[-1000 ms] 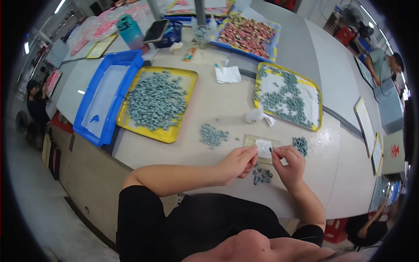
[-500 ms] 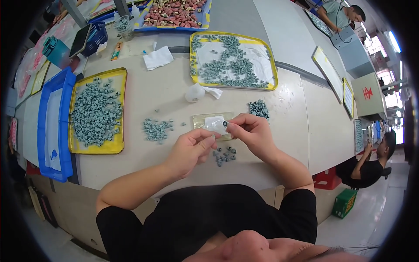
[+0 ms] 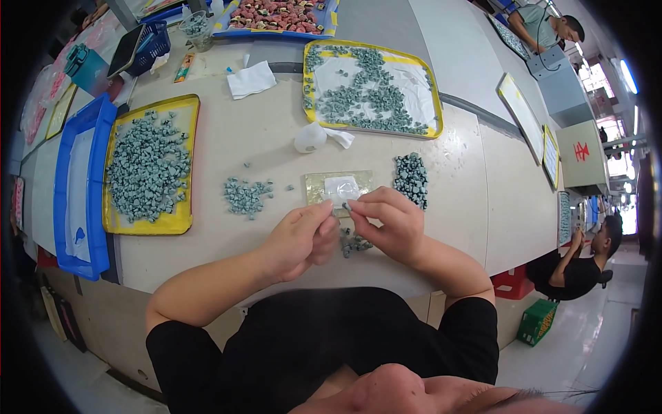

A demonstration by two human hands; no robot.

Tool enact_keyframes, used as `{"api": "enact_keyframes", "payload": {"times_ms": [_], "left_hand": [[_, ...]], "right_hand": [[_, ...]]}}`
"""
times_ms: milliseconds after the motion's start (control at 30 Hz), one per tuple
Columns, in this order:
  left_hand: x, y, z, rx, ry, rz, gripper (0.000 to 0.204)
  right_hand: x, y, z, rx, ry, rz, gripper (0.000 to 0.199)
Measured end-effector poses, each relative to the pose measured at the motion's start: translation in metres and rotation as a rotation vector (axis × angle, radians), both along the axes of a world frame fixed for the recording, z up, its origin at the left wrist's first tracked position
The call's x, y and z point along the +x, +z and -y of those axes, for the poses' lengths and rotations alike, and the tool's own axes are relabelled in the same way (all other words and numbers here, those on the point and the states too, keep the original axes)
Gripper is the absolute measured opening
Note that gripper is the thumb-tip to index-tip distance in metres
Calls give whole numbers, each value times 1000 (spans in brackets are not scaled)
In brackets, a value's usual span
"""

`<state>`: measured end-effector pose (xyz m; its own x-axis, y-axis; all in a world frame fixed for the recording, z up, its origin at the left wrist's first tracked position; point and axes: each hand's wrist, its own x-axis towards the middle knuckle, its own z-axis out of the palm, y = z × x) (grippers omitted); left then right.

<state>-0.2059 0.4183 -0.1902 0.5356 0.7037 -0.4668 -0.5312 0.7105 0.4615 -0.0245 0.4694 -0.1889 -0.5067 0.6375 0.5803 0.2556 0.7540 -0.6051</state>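
Close together over the near edge of a clear yellowish pad are both hands. My right hand pinches a small grey-green piece between thumb and fingertips. Beside it, my left hand is closed, thumb against forefinger; what its tips hold is too small to make out. A white sheet lies on the pad. Partly hidden below the hands is a small group of grey-green pieces. Darker pieces form a pile right of the pad, and a looser pile lies to the left.
Yellow-rimmed trays of grey-green pieces stand at left and far middle. A blue tray borders the left one. Behind the pad are a white round bottle and tissue. Two people sit at right.
My right hand has moved down and left with its piece, closer to my left hand. More of the pad and white sheet shows. The view has shifted slightly.
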Motion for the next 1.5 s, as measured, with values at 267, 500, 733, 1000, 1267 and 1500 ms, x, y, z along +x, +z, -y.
{"api": "enact_keyframes", "payload": {"times_ms": [267,500,733,1000,1267,1500], "left_hand": [[-2,-1,6,22,-12,15,43],[7,2,11,67,80,-25,42],[15,7,20,105,163,-79,40],[10,0,23,352,250,-255,33],[10,-4,24,517,245,-452,32],[6,-5,18,340,179,-475,34]], "right_hand": [[-4,1,3,313,119,83,31],[-4,-1,4,342,132,82,28],[-2,-1,6,362,176,6,26],[-7,-4,14,88,128,-44,26],[-11,-2,12,173,122,-25,24],[-8,6,6,166,120,55,25]]}}
